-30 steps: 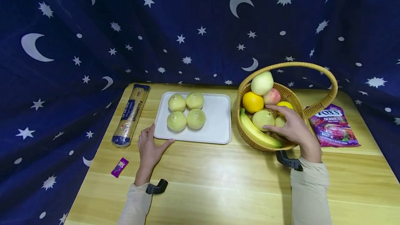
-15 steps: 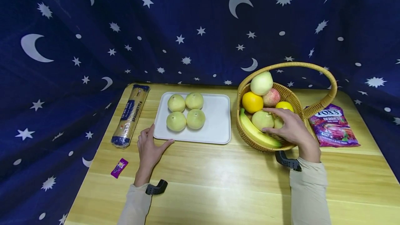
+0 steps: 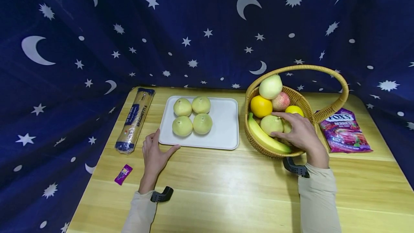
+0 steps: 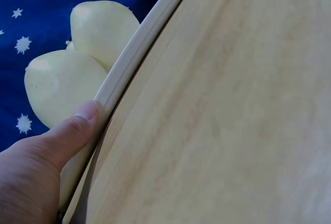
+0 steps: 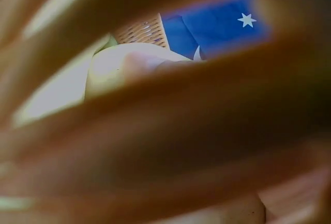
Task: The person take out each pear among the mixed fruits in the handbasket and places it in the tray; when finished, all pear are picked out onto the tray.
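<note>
My right hand [image 3: 300, 132] reaches into the wicker basket [image 3: 308, 106], fingers and thumb gripping a round pale green fruit [image 3: 271, 125]. In the right wrist view, blurred fingers cover most of that fruit [image 5: 111, 71]. Another pale green fruit [image 3: 287, 128] is mostly hidden under the hand. My left hand [image 3: 155, 155] rests at the near left corner of the white tray [image 3: 224, 125], its thumb laid straight along the rim [image 4: 132, 53] in the left wrist view. Several matching pale green fruits [image 3: 202, 123] sit grouped on the tray's left half.
The basket also holds a banana [image 3: 266, 137], an orange [image 3: 261, 106], a pinkish peach [image 3: 280, 100], a yellow fruit [image 3: 294, 110] and a paler fruit [image 3: 271, 86] under its tall handle [image 3: 339, 100]. Around lie spaghetti [image 3: 135, 119], a purple sweet [image 3: 123, 174] and a Fox's bag [image 3: 346, 132].
My right hand has shifted slightly left and its fingers have closed in around the pale green fruit in the basket. The left hand and tray stay put.
</note>
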Available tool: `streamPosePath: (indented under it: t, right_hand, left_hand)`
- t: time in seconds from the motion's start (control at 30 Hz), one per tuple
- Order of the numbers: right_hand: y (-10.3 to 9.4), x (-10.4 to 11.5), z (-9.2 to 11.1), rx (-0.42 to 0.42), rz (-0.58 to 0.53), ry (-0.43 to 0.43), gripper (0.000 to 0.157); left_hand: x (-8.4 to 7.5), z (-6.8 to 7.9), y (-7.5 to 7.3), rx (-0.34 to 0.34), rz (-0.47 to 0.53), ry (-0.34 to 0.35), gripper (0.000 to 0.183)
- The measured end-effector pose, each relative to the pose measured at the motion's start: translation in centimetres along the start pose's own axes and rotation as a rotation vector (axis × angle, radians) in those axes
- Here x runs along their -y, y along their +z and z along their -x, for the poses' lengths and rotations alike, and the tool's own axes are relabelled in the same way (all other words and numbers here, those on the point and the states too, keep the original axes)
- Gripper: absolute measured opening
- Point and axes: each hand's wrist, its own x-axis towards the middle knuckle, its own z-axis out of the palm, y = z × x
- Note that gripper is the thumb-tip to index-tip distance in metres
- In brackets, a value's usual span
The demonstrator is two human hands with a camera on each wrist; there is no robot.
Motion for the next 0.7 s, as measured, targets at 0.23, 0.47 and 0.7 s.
streamPosePath:
  t: [0.23,0.47,0.7]
  right_hand:
    - [0.46,-0.31,-0.17,-0.009,0.001,0.015,0.066]
    - [0.59,-0.35,-0.15,-0.022,-0.019,0.008,0.065]
    - [0.59,-0.33,-0.11,-0.04,-0.041,-0.012,0.064]
  left_hand:
    - [0.06,0.02,0.06,-0.016,-0.01,0.018,0.099]
    - [0.15,0.06,0.12,-0.016,-0.007,0.02,0.099]
    - [0.18,0.06,0.16,-0.017,-0.002,0.023,0.1]
